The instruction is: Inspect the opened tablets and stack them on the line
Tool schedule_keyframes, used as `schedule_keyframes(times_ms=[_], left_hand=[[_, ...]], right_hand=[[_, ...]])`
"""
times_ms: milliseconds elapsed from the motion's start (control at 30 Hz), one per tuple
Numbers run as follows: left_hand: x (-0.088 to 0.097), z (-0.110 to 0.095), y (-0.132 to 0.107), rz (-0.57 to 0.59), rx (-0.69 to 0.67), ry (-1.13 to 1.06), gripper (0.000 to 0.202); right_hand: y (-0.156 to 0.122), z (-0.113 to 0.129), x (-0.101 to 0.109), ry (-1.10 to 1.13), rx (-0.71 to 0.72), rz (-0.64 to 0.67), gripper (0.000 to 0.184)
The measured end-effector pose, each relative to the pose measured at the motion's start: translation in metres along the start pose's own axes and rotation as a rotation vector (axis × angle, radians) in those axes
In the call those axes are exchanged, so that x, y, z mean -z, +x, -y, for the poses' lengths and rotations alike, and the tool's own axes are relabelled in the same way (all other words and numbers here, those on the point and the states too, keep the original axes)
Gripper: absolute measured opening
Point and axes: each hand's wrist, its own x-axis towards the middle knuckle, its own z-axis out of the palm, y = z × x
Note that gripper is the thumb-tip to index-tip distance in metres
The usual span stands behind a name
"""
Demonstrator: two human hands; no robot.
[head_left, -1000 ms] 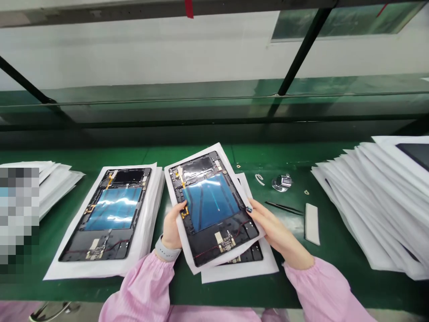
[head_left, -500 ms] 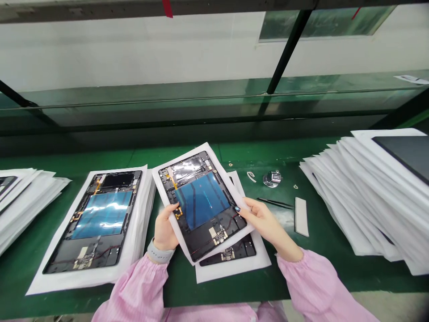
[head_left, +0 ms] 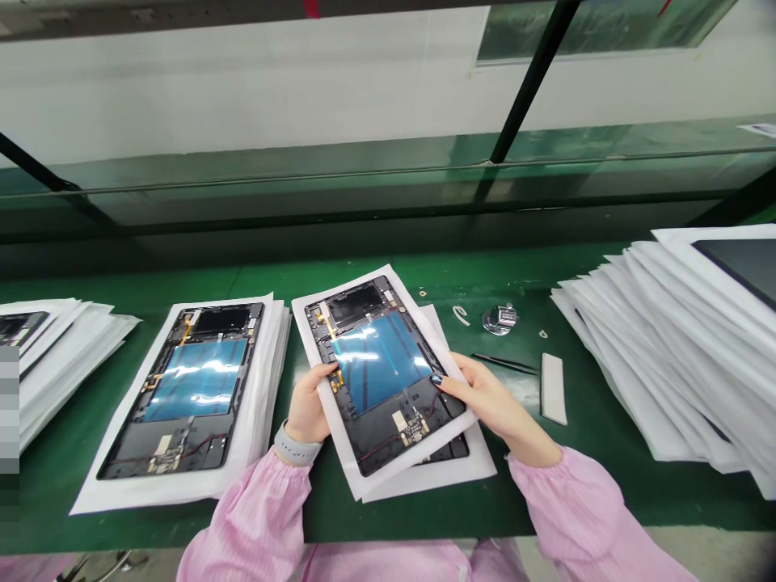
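- Running across the whole view, a green worktop has its near edge just below the sleeves; a glass panel with black struts stands along its far side.
- Fanning out at the right end, a tall stack of white paper sheets carries a dark tablet panel on top, and its loose edges overhang toward the near edge.
- Lying left of centre, an open tablet housing with a blue-filmed panel sits on a thick pile of white sheets, whose right edge comes just beside the held sheet; a smaller white stack lies beyond it at the left.
- Lifted off the worktop and tilted, a second tablet housing rests on its white sheet above a third housing, overlapping it.
- Gripping opposite long edges, the left hand and right hand have fingers clamped on housing and sheet together.
- Wearing pink sleeves, the person has a grey wristband on the left wrist.
- Lying near the right hand, tweezers sit beside a white strip, with a metal stand and a curved white piece farther back in open green space.
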Motion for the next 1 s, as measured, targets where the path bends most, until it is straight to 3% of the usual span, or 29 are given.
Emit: schedule_keyframes(times_ms=[267,433,767,1000], left_hand=[[0.004,-0.002,0.000,0.047,0.029,0.008,0.015],[0.009,0.001,0.002,0.138,0.060,0.043,0.011],[0.018,0.004,0.005,0.325,0.079,0.163,0.008],[0.024,0.003,0.007,0.360,0.067,0.208,0.012]], right_hand=[[0.001,-0.001,0.004,0.127,-0.049,0.059,0.031],[0.001,-0.002,0.001,0.251,-0.115,0.057,0.033],[0.004,-0.004,0.002,0.225,-0.112,0.014,0.030],[0.002,-0.002,0.002,0.214,-0.123,-0.031,0.035]])
